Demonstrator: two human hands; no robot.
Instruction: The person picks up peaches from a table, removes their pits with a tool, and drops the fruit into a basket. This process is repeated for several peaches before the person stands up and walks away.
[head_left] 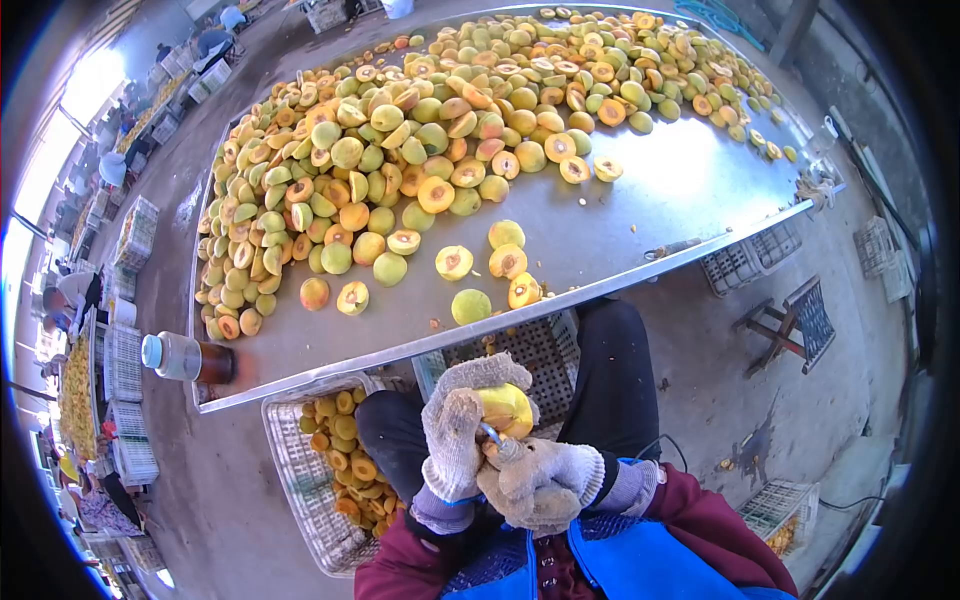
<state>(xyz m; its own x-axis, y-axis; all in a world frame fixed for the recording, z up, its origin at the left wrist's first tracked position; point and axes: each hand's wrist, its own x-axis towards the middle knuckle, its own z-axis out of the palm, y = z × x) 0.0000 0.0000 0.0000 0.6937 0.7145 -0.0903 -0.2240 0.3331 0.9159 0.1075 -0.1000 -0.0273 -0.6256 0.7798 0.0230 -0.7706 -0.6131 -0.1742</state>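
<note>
The fruit [511, 411] in hand is just off the near edge of the worktop [640, 225], above the person's lap. The left grip [455, 425], in a knitted glove, is curled around it, thumb and fingers on the skin. The right grip [540, 485], also gloved, is closed around a small tool [491, 434], of which only a bit of bright metal shows between the hands; whether the tip is in the flesh cannot be told, nor whether this fruit is whole or halved. It looks light and easily carried by one hand, with skin that should be smooth and fairly firm. Flesh like that of the cut halves [436, 194] on the worktop probably feels wet and slick, and likely bruises or tears under a hard pinch. The best hold is across the rounded sides, on the skin, with broad, even finger pressure and the cut edges left alone; the rough knit should help against slipping. The tool seems stiff and slim, best held low on its handle, its metal end clear of the other fingers. More fruit is heaped over the far side of the worktop, a few loose pieces lie near its front edge, and a crate [290, 490] of pieces stands below that edge, toward its left end.
</note>
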